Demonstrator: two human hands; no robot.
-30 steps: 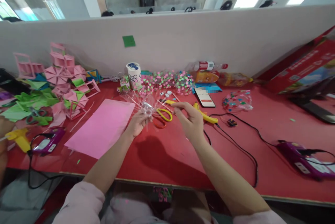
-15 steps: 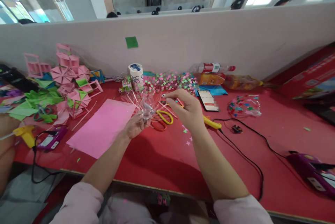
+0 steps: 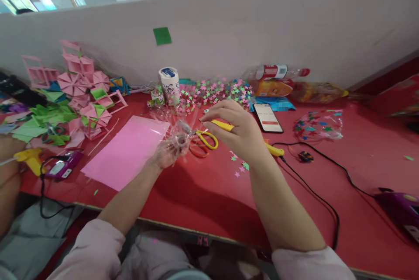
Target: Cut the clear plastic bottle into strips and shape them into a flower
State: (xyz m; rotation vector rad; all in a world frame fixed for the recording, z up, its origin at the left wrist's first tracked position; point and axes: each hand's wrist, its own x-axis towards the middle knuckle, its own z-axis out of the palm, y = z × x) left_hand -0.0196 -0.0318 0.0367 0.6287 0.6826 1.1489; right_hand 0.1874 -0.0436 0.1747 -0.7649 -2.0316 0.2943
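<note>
Clear wrap (image 3: 178, 133) sits bunched in left hand (image 3: 165, 154), fingers closed round its gathered neck, above red table (image 3: 203, 192). Right hand (image 3: 237, 133) at 3 o'clock of wrap, fingertips pinched together; what they grip, cannot tell. Scissors (image 3: 204, 142) lie between hands. Pink sheet (image 3: 127, 151) at 9 o'clock of left hand. Loose stars (image 3: 240, 168) at 6 o'clock of right hand.

The right hand (image 3: 237, 133) covers the middle of the yellow glue gun (image 3: 273, 150) and whatever its fingers pinch. The clear plastic piece (image 3: 179, 140) in the left hand (image 3: 163, 154) is blurred. At the worktop's right edge, the purple device (image 3: 401, 208) is cut off.
</note>
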